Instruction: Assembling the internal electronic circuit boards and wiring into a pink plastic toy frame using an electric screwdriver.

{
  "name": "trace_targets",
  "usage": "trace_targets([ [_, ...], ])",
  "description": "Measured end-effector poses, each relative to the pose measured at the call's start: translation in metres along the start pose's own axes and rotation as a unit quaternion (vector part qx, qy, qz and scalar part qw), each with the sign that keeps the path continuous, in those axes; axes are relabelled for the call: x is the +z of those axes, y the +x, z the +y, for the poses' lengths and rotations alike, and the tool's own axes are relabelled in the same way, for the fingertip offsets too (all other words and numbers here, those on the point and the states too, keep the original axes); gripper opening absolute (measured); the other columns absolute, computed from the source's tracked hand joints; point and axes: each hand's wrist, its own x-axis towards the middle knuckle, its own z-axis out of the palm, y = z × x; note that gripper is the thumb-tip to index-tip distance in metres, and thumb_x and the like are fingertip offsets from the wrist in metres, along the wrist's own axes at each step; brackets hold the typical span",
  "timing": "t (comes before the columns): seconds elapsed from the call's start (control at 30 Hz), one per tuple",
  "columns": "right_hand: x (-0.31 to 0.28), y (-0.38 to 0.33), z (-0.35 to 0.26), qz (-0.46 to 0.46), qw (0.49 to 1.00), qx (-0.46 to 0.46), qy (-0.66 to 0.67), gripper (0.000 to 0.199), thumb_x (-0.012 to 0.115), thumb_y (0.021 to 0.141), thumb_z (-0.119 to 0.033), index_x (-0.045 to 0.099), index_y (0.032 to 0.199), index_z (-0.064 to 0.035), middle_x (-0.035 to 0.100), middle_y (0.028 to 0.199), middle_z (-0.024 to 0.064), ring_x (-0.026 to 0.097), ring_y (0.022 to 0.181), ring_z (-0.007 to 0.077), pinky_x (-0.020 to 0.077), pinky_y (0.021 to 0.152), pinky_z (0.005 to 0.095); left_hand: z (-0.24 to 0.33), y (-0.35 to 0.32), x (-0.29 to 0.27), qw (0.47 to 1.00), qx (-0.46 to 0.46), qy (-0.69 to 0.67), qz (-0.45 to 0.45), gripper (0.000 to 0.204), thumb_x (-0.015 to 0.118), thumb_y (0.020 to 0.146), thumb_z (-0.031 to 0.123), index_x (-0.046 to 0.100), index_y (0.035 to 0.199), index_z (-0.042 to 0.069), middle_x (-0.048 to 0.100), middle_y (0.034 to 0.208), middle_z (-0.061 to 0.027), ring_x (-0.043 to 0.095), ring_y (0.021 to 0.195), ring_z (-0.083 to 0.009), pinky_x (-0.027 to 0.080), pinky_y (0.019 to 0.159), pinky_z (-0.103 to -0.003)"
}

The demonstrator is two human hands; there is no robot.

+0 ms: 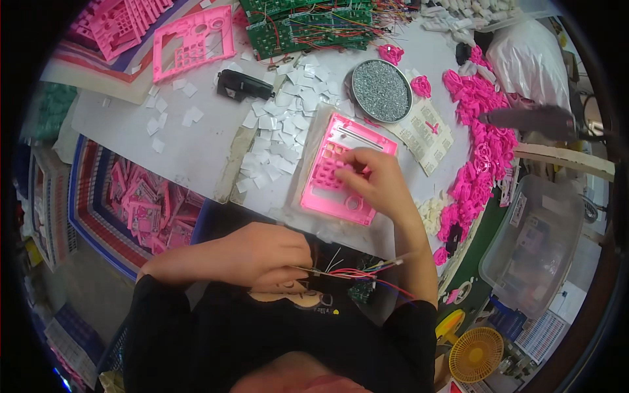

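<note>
Near the centre of the frame, the right hand [375,178] rests on a flat pink plastic housing panel [344,171] with a rectangular window and rows of small cut-outs. Its fingers are curled close together, the tips pressing on the panel's keypad area; whether they pinch a small part cannot be told. The panel lies on the white tabletop [196,147], tilted slightly.

Lower, in the middle of the frame, the left hand [265,255] is closed around a small green circuit board with red and white wires [354,275], held close to the body; the wires fan out to the right.

Above the panel sits a round metal tin of tiny silvery parts [381,90], with a scatter of small white paper squares [278,128] to its left. A heap of pink plastic rings and pieces [481,154] runs down the right side. A second pink frame [193,42] lies at the upper left, and green circuit boards [308,26] are stacked at the top.
</note>
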Motion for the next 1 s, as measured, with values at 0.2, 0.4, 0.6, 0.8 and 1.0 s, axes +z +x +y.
trace_targets([
  [0.2, 0.001, 0.021, 0.005, 0.010, 0.997, 0.012, -0.080, 0.022, 0.075, 0.084, -0.014, 0.069, 0.099, 0.0014, 0.068, 0.071, 0.0077, 0.064, 0.062, 0.0119, 0.0498, 0.058, 0.0276, -0.015, -0.006, 0.003, 0.999, -0.033, -0.030, 0.031, 0.016, 0.068, 0.089, 0.018, 0.063, 0.097, 0.005, 0.060, 0.089, -0.0099, 0.061, 0.081, -0.0323, 0.049, 0.069, -0.040],
  [0.4, 0.009, 0.015, 0.000, 0.094, 0.974, -0.060, -0.196, 0.025, 0.076, 0.082, -0.019, 0.069, 0.100, -0.0026, 0.068, 0.083, 0.0115, 0.065, 0.067, 0.0229, 0.0518, 0.062, 0.0337, -0.019, -0.002, -0.001, 0.995, -0.053, -0.049, 0.063, 0.016, 0.068, 0.089, 0.016, 0.062, 0.097, 0.004, 0.059, 0.086, -0.0111, 0.059, 0.078, -0.0332, 0.047, 0.068, -0.040],
  [0.6, 0.010, 0.002, 0.001, 0.177, 0.925, -0.179, -0.285, 0.041, 0.076, 0.080, -0.024, 0.066, 0.115, -0.0076, 0.063, 0.118, 0.0129, 0.061, 0.106, 0.0309, 0.0520, 0.082, 0.0415, -0.021, 0.000, -0.001, 0.993, -0.069, -0.053, 0.077, 0.018, 0.068, 0.089, 0.015, 0.061, 0.099, 0.003, 0.058, 0.083, -0.0123, 0.059, 0.074, -0.0329, 0.047, 0.065, -0.039],
  [0.8, 0.026, -0.020, 0.008, -0.016, 0.896, -0.208, -0.391, 0.078, 0.073, 0.078, -0.043, 0.048, 0.141, -0.0048, 0.041, 0.152, 0.0152, 0.035, 0.142, 0.0349, 0.0312, 0.109, 0.0586, -0.017, 0.002, -0.003, 0.978, -0.127, -0.114, 0.117, 0.021, 0.068, 0.089, 0.008, 0.064, 0.107, -0.002, 0.066, 0.091, -0.0100, 0.063, 0.074, -0.0165, 0.049, 0.066, -0.030],
  [1.0, 0.029, -0.025, 0.011, -0.069, 0.895, -0.169, -0.406, 0.083, 0.058, 0.085, -0.043, 0.030, 0.153, -0.0050, 0.023, 0.162, 0.0146, 0.019, 0.151, 0.0337, 0.0071, 0.118, 0.0594, -0.021, 0.000, 0.001, 0.918, -0.269, -0.263, 0.125, 0.024, 0.061, 0.096, 0.010, 0.063, 0.116, -0.001, 0.069, 0.094, -0.0064, 0.063, 0.081, -0.0100, 0.051, 0.073, -0.028],
])
